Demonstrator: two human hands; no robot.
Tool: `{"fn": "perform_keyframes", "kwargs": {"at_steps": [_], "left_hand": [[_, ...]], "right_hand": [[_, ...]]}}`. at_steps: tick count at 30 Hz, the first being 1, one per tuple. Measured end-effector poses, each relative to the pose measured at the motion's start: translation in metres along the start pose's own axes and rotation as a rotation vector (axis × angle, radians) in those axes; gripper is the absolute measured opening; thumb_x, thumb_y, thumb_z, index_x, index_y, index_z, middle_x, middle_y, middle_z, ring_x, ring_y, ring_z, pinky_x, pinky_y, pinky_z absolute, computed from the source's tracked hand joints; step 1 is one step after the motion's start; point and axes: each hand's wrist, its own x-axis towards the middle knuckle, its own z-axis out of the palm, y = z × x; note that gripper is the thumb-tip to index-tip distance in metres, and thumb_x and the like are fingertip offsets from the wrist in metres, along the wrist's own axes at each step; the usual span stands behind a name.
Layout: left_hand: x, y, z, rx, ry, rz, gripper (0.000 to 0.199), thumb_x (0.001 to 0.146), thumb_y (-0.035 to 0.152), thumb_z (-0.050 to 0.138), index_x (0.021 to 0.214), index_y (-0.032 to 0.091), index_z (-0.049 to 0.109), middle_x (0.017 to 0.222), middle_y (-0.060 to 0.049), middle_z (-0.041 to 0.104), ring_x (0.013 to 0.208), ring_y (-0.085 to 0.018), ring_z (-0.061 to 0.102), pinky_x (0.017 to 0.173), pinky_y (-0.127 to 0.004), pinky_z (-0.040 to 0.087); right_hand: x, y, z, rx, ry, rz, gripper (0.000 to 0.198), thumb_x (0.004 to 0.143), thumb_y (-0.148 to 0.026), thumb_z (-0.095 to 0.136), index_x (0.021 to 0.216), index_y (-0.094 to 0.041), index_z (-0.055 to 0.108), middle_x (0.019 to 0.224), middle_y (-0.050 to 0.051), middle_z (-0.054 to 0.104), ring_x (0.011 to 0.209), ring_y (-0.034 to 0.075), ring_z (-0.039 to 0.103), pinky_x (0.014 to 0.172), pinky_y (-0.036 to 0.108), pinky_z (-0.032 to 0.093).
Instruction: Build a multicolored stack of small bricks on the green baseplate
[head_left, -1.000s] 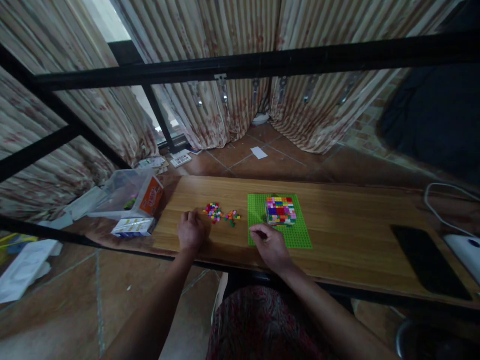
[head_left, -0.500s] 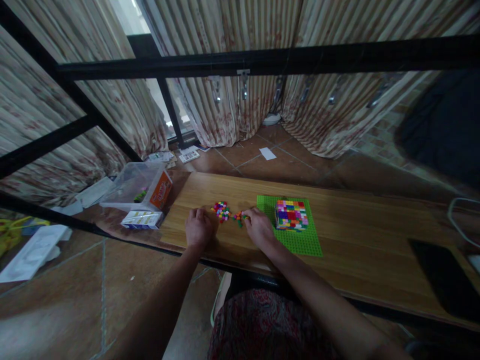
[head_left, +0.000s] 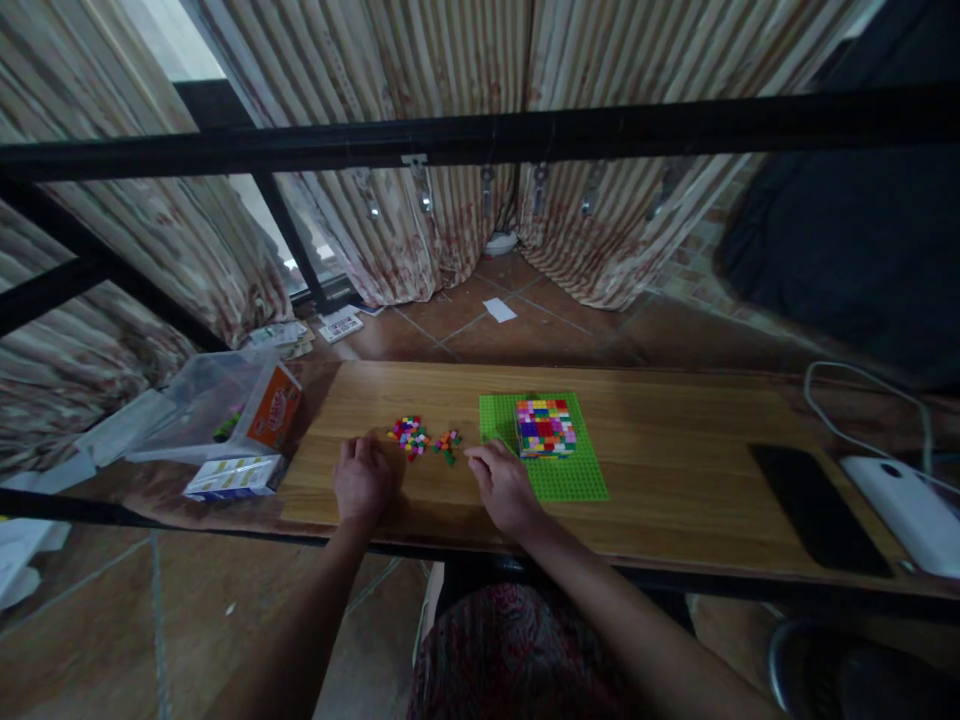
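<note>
My left hand (head_left: 361,480) rests on the wooden table with its fingers curled in; whatever it may hold is hidden. Just beyond it lies a pile of small coloured building bricks (head_left: 409,436), and a smaller group of orange and green bricks (head_left: 448,444) sits to the pile's right. My right hand (head_left: 505,488) is closed in a pinch at the near left edge of the green baseplate (head_left: 585,482). Anything between its fingertips is too small to make out. On the baseplate stands a block built of multicoloured bricks (head_left: 546,430).
A clear plastic box (head_left: 187,415) with an orange label and a small carton (head_left: 234,477) stand at the left. On the right of the table (head_left: 675,450) lie a black phone-like slab (head_left: 817,508) and a white device (head_left: 904,510) with a cable. A black bar (head_left: 465,140) crosses beyond.
My right hand has drawn back from the smaller group of bricks toward me, still pinched. My left hand stays beside the pile. The whole view has swung to the right.
</note>
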Motion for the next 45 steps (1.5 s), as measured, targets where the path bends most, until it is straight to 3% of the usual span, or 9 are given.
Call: {"fn": "perform_keyframes", "kwargs": {"at_steps": [9,16,30,45], "left_hand": [[0.001,-0.001,0.000,-0.004,0.023,0.019,0.029,0.087,0.019,0.045,0.108,0.015,0.065,0.105,-0.012,0.062,0.087,-0.023,0.061,0.073,-0.032,0.047],[0.002,-0.002,0.000,0.019,0.020,0.036,0.029,0.087,0.020,0.044,0.105,0.015,0.066,0.104,-0.013,0.063,0.087,-0.024,0.060,0.073,-0.033,0.047],[0.001,0.001,-0.002,0.001,0.009,0.018,0.030,0.087,0.022,0.043,0.105,0.015,0.066,0.105,-0.013,0.062,0.087,-0.023,0.059,0.075,-0.034,0.047],[0.001,0.001,-0.002,0.039,-0.014,-0.006,0.031,0.088,0.022,0.042,0.107,0.015,0.065,0.107,-0.013,0.062,0.087,-0.025,0.061,0.073,-0.034,0.047]], "right_hand": [[-0.055,0.018,-0.056,0.174,0.130,0.237,0.019,0.090,-0.027,0.052,0.095,-0.022,0.069,0.093,0.004,0.070,0.086,0.018,0.066,0.077,0.030,0.051],[-0.048,0.058,-0.096,0.172,0.417,0.409,0.024,0.083,-0.040,0.062,0.091,-0.018,0.069,0.090,0.007,0.072,0.082,0.021,0.067,0.079,0.035,0.052],[-0.027,0.061,-0.098,0.032,0.407,0.335,0.021,0.082,-0.039,0.060,0.083,-0.020,0.068,0.084,0.006,0.071,0.075,0.019,0.066,0.072,0.031,0.052],[-0.025,0.057,-0.105,-0.183,0.348,0.147,0.021,0.087,-0.035,0.058,0.079,-0.021,0.071,0.078,0.005,0.071,0.075,0.020,0.065,0.071,0.032,0.051]]}}
